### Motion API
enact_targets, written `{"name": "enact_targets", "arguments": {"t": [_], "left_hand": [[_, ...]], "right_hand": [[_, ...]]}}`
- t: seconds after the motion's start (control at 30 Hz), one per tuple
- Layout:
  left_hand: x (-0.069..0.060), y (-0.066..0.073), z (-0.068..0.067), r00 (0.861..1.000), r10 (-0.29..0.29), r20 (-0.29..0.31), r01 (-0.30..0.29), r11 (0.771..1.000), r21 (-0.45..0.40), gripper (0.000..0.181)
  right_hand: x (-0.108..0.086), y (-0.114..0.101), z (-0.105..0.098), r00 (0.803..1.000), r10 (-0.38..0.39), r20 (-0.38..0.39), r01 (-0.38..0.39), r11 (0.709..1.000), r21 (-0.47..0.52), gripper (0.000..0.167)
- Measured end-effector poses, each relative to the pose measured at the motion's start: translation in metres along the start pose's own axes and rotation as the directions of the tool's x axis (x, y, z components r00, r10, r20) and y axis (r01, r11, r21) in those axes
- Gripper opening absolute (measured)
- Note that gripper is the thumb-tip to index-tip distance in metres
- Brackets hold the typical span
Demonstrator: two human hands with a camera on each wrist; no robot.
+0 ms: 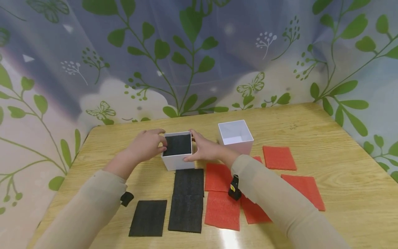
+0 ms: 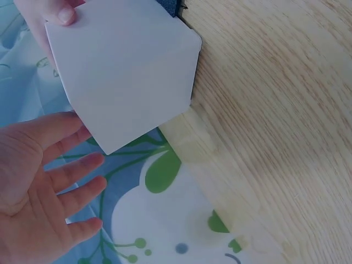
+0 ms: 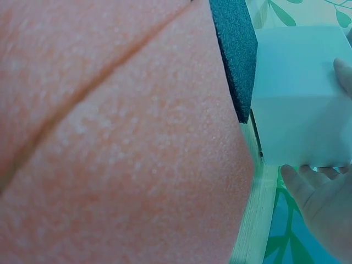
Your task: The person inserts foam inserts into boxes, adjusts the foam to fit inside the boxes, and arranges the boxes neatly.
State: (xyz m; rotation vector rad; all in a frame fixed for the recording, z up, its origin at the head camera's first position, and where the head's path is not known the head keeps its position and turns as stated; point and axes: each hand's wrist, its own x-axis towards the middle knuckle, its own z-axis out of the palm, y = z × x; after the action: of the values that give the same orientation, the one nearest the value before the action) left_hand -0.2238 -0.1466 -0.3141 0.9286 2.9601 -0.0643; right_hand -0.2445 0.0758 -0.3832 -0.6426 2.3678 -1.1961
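A white square box [image 1: 178, 162] stands on the table, with a black square sheet [image 1: 178, 145] lying just inside its top. Its sides fill the upper left of the left wrist view. My right hand [image 1: 205, 147] grips the box from the right, thumb at the front and fingers toward the back. At the left rim is my left hand [image 1: 147, 143], fingertips by the sheet's edge; its fingers [image 2: 82, 201] look spread and relaxed in the left wrist view. Whether they touch the sheet, I cannot tell. Skin close to the lens covers much of the right wrist view.
A second white box [image 1: 236, 147] stands open to the right. Loose black squares [image 1: 186, 212] lie in front of the first box. Several red squares [image 1: 222, 211] lie to their right, some hidden under my right arm. A leaf-patterned curtain [image 1: 192, 69] hangs behind the table.
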Motion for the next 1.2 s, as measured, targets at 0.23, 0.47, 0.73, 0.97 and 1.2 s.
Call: {"name": "enact_targets", "arguments": {"t": [0.23,0.47,0.73,0.97,1.2], "left_hand": [[0.0,0.0012,-0.0015,1.0,0.005,-0.001,-0.005,1.0,-0.015,0.01],[-0.0032,0.0007,-0.0012,0.999,0.032,-0.014,-0.033,0.999,-0.033,0.008],[-0.0063,0.0012,-0.0027,0.997,0.078,0.007,-0.077,0.994,-0.08,0.015],[-0.0067,0.0016,0.0001,0.997,0.069,0.017,-0.067,0.993,-0.099,0.017],[-0.0081,0.0039,-0.001,0.996,0.078,0.037,-0.074,0.992,-0.107,0.018]], "right_hand": [[-0.0006,-0.0013,0.0001,1.0,0.014,0.0,-0.014,1.0,0.003,0.115],[-0.0001,0.0,0.0012,1.0,0.015,0.001,-0.015,1.0,0.002,0.116],[-0.0012,-0.0005,0.0009,1.0,0.013,-0.002,-0.013,1.0,0.016,0.115],[-0.0027,-0.0028,0.0007,1.0,0.01,0.005,-0.01,0.999,0.045,0.115],[-0.0028,-0.0022,0.0008,1.0,0.015,0.003,-0.015,0.999,0.035,0.115]]}}
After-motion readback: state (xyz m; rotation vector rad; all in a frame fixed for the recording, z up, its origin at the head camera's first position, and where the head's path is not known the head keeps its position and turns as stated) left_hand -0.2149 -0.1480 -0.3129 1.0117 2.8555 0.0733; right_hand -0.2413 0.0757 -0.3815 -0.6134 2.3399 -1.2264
